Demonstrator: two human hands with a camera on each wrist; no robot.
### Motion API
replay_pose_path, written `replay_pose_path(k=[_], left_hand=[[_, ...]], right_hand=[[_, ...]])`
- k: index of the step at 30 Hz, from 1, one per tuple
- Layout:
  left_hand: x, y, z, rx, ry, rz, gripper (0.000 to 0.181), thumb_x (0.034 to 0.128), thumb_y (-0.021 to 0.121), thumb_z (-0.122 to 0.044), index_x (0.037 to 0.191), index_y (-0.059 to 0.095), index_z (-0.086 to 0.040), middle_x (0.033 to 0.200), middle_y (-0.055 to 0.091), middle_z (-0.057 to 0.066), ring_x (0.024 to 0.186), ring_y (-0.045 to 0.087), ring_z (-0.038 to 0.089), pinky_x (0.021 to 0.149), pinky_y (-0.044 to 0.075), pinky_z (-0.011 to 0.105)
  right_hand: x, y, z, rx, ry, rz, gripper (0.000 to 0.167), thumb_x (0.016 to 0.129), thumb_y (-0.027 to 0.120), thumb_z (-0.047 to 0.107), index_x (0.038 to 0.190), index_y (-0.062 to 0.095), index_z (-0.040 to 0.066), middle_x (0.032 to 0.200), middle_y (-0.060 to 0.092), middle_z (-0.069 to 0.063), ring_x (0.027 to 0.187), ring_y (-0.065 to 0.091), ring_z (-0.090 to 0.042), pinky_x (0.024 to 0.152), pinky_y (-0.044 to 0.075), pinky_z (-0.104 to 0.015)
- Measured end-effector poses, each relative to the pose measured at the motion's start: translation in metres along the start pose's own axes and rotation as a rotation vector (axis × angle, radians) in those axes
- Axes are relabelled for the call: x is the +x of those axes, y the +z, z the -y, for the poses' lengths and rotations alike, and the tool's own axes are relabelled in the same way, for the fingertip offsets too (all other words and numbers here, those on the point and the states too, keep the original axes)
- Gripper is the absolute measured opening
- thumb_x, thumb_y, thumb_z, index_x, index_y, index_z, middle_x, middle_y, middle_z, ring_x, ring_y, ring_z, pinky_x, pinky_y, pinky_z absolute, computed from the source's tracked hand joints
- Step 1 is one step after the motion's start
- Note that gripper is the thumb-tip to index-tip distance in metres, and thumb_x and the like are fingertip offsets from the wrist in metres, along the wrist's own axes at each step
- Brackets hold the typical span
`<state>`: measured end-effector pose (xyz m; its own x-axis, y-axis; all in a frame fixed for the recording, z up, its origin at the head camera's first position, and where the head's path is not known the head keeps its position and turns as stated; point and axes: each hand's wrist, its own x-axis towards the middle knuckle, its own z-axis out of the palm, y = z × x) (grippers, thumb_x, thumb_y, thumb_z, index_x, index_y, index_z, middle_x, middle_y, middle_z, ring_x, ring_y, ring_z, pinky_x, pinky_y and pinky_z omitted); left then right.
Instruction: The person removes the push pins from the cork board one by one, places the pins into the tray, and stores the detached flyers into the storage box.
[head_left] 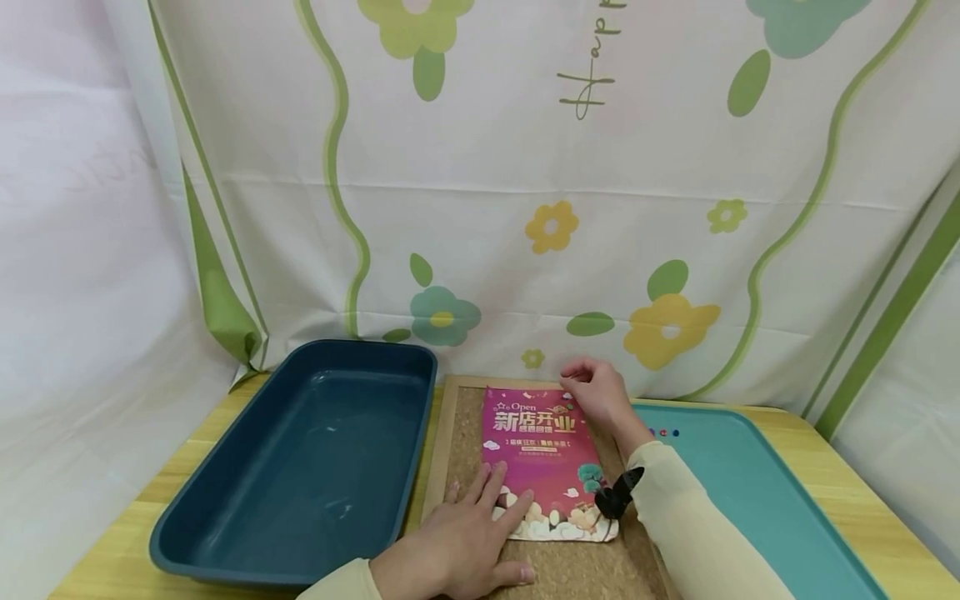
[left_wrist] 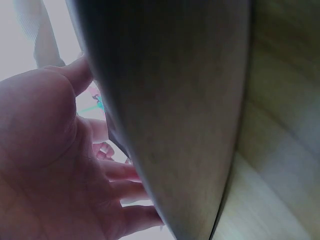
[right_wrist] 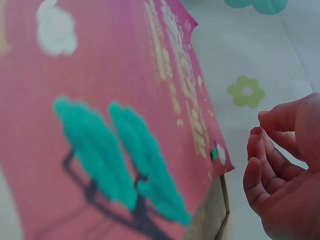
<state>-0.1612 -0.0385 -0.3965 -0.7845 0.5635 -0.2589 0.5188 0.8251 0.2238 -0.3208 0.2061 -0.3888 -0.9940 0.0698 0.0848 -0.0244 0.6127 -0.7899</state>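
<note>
the left hand lies flat across the pink poster and cork board. the right hand curls, nothing seen in it, by a green pin that looks done. the corner ahead of the left hand seems left; more pins lie right of both.

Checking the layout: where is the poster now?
In the head view, the poster lies on the corkboard, right of the blue tub, left of the teal tray.
</note>
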Motion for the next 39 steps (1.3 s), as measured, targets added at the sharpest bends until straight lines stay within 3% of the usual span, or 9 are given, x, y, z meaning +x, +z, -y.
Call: replay_pose_path(k=[11,17,24,39], left_hand=[[0.0,0.0,0.0,-0.004,0.0,-0.003,0.08,0.0951,0.055,-0.075,0.165,0.031,-0.046,0.179,0.019,0.002,0.165,0.023,0.035,0.119,0.041,0.067],[0.0,0.0,0.001,-0.014,-0.003,-0.002,0.079,0.0953,0.056,-0.075,0.165,0.031,-0.046,0.179,0.019,0.002,0.165,0.023,0.035,0.119,0.04,0.068],[-0.001,-0.001,0.001,-0.019,-0.008,-0.007,0.08,0.0948,0.058,-0.074,0.165,0.032,-0.046,0.179,0.021,0.003,0.165,0.024,0.035,0.119,0.04,0.069],[0.0,-0.001,0.0,-0.007,0.004,-0.006,0.08,0.0952,0.058,-0.073,0.165,0.032,-0.045,0.179,0.022,0.003,0.165,0.024,0.035,0.118,0.042,0.068]], right_hand=[[-0.004,-0.001,-0.018,-0.042,0.017,0.025,0.015,0.104,0.067,0.018,0.112,0.073,0.008,0.109,0.07,-0.013,0.096,0.063,-0.025,0.08,0.053,-0.031],[-0.006,-0.001,-0.023,-0.042,0.042,0.046,0.013,0.103,0.067,0.014,0.11,0.077,0.008,0.117,0.07,-0.015,0.104,0.064,-0.028,0.081,0.056,-0.035],[-0.006,0.0,-0.023,-0.073,0.064,0.095,0.014,0.103,0.068,0.014,0.112,0.078,0.009,0.124,0.068,-0.019,0.11,0.06,-0.032,0.081,0.058,-0.036],[-0.008,-0.001,-0.02,-0.13,0.093,0.104,0.012,0.102,0.069,0.012,0.106,0.079,0.009,0.12,0.068,-0.018,0.108,0.06,-0.03,0.08,0.055,-0.034]])
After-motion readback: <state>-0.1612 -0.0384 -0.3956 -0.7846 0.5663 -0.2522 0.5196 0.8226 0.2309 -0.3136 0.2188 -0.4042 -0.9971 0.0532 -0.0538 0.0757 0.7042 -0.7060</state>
